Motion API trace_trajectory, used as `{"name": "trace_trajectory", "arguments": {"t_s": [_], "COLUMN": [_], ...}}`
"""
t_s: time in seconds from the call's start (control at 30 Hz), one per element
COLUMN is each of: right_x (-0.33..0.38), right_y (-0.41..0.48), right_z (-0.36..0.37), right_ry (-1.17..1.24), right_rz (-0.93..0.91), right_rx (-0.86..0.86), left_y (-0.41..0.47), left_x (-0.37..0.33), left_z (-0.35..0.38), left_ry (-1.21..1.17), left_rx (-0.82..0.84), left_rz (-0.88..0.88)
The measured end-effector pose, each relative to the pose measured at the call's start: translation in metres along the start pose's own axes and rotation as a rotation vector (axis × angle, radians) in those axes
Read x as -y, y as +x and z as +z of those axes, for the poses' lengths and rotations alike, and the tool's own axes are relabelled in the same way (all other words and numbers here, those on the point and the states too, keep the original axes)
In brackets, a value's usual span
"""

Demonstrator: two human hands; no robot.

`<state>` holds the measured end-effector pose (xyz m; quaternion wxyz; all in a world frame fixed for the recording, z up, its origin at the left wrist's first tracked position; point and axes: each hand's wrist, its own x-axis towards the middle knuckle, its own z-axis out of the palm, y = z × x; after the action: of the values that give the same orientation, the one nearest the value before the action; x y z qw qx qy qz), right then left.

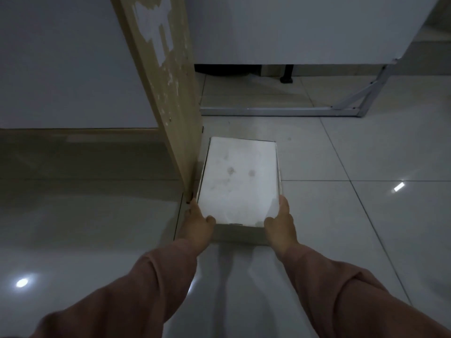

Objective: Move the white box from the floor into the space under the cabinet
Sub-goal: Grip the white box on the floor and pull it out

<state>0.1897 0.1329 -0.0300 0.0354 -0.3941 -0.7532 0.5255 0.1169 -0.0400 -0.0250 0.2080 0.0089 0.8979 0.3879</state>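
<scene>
On the far left a white cabinet [68,59] is standing above the tiled floor [366,203], and a dark gap is showing under its lower edge; I judge that this is the space where the box must go. Next to it a worn beige panel [166,98] with peeling white paint is coming down to the floor.

The left hand [195,219] is gripping the near left corner of the white box [240,179], the thumb lying on the top face and the other fingers hidden under or behind the side, so I cannot tell how they are placed. The box itself is lying long-way away from the person, its left side almost touching the foot of the panel (whether it is resting on the tiles or is lifted a little, I cannot tell). The right hand [280,219] is holding the near right corner in the same manner, thumb on top, the rest not visible.

To do this step well, I think both hands should be keeping the box flat and low, drawing it back clear of the panel, then turning it toward the left and sliding it under the edge, with care that the knuckles are not catching the panel.

On the right, a white unit [305,28] on a metal frame [280,111] is standing well apart.

No brand, label or writing can be read; only a few faint grey stains are showing on the lid.
</scene>
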Motion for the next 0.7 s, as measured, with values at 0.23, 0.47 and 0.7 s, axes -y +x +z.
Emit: {"name": "trace_trajectory", "arguments": {"t_s": [0.23,0.47,0.7], "right_x": [-0.007,-0.009,-0.019], "right_y": [-0.007,0.009,0.013], "right_z": [-0.011,-0.01,-0.012], "right_ry": [-0.001,-0.04,0.035], "right_rz": [0.065,0.024,-0.002], "right_rx": [0.03,0.004,-0.014], "left_y": [-0.014,0.019,0.041], "left_x": [0.022,0.029,0.04], "left_z": [0.0,-0.015,-0.018], "left_ry": [-0.299,-0.649,-0.843], "left_rx": [-0.132,0.002,0.241], "left_rz": [0.043,-0.285,-0.256]}}
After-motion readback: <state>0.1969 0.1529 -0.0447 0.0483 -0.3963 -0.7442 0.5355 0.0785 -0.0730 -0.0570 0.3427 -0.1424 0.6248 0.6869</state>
